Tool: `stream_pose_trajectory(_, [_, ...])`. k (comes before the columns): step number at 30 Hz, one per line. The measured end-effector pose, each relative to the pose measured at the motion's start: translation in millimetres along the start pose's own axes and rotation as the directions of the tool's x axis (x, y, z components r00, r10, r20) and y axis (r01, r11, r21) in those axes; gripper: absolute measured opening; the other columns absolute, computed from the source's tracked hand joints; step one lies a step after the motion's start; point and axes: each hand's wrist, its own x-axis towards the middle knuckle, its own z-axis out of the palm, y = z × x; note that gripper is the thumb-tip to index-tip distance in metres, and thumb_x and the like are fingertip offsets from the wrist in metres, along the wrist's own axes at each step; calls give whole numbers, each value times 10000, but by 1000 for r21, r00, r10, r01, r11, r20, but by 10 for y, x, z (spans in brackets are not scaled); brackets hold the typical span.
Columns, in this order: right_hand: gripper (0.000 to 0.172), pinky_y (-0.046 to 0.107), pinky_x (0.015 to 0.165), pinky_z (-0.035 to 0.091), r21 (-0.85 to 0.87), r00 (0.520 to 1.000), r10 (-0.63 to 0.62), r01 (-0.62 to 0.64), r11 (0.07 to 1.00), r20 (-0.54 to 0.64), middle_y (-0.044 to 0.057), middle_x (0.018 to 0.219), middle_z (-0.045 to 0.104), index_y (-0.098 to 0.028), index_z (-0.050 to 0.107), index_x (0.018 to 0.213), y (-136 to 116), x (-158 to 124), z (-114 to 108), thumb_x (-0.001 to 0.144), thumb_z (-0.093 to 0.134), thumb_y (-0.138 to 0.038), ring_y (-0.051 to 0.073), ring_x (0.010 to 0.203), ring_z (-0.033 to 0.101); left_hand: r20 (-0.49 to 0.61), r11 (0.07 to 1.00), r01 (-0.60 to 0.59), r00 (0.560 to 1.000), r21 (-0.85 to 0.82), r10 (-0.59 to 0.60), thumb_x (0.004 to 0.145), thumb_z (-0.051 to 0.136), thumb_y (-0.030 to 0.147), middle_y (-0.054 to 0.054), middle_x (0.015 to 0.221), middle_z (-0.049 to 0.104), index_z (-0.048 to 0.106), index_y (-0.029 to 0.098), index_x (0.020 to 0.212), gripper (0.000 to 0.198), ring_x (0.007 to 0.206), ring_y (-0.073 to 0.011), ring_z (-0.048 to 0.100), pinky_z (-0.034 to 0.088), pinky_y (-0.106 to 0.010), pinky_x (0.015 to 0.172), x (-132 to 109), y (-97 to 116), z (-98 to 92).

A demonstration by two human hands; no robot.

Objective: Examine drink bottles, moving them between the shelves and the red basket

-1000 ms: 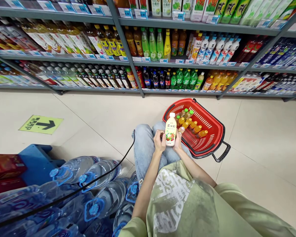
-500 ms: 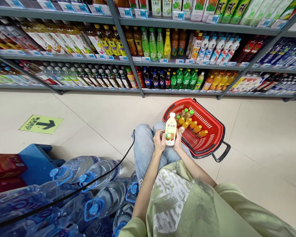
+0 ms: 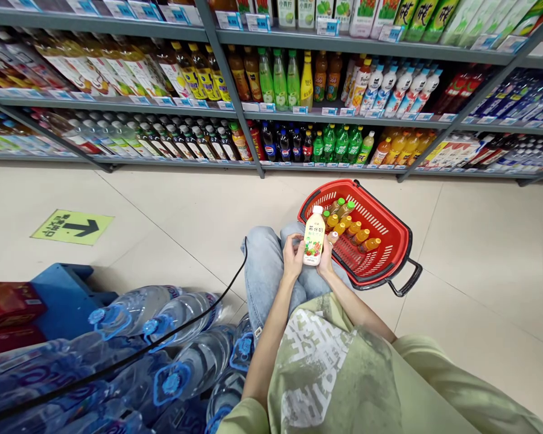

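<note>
A pale yellow drink bottle (image 3: 314, 236) with a white cap and a fruit-printed label stands nearly upright above my lap, its label facing me. My left hand (image 3: 292, 255) grips its left side and my right hand (image 3: 326, 258) its right side, so both are closed around it. Just beyond my hands and to the right sits a red shopping basket (image 3: 396, 241) with a black rim and handle. Inside it are several small orange-capped juice bottles (image 3: 353, 229) and a few green-capped bottles (image 3: 345, 209), partly hidden behind the bottle I hold.
Ahead, shelves (image 3: 366, 48) hold rows of drink bottles and cartons above price tags. Large water bottles (image 3: 194, 355) crowd the floor at my left, crossed by a black cable (image 3: 199, 313). A blue stand (image 3: 67, 301) and a yellow-green arrow sign (image 3: 72, 227) lie farther left.
The bottle has shifted very slightly to the right and tilted a little in my hands. The basket and its contents have stayed in place.
</note>
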Motion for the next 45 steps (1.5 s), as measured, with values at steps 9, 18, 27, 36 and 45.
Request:
stream_pose_trajectory(9, [539, 382, 911, 603, -11, 997, -25, 26, 1000, 74, 66, 1021, 793, -189, 696, 1031, 5, -20, -29, 825, 705, -687, 246, 990, 744, -4, 999, 19, 1000, -38, -20, 940, 633, 581, -74, 1051, 704, 583, 192, 1097, 422, 727, -148, 697, 566, -250, 625, -3, 6, 7])
stream_pose_trajectory(18, [355, 339, 849, 606, -118, 978, -75, 99, 988, 193, 28, 942, 761, -217, 653, 958, -104, -71, -28, 817, 793, -511, 229, 923, 732, -28, 1000, 2, 1000, -22, -2, 957, 613, 510, -64, 1063, 659, 589, 188, 1079, 345, 649, -114, 654, 541, -237, 584, -26, 11, 4])
stream_pose_trajectory(27, [507, 374, 1000, 567, -151, 982, -91, 116, 982, 166, 68, 1219, 746, -213, 667, 1207, -153, -78, 15, 781, 819, -442, 245, 1118, 699, -34, 1000, -10, 999, 1, 10, 969, 597, 468, -69, 1072, 643, 584, 187, 1091, 307, 686, -126, 667, 567, -259, 630, -19, 11, -2])
stream_pose_trajectory(36, [648, 398, 1023, 563, -107, 993, -49, 60, 992, 109, 79, 1332, 714, -221, 632, 1357, -173, -78, 37, 772, 781, -456, 265, 1172, 692, -23, 998, -38, 999, 41, 39, 969, 603, 469, -72, 1122, 622, 580, 199, 1119, 309, 631, -95, 604, 476, -235, 571, -20, 12, -14])
stream_pose_trajectory(45, [611, 365, 1045, 544, -77, 997, -28, 33, 996, 68, 60, 1362, 699, -223, 675, 1315, -192, -82, 52, 782, 732, -518, 247, 1201, 673, -7, 997, -46, 999, 65, 47, 989, 571, 500, -86, 1117, 648, 605, 196, 1145, 344, 751, -140, 621, 501, -264, 659, -1, -26, -4])
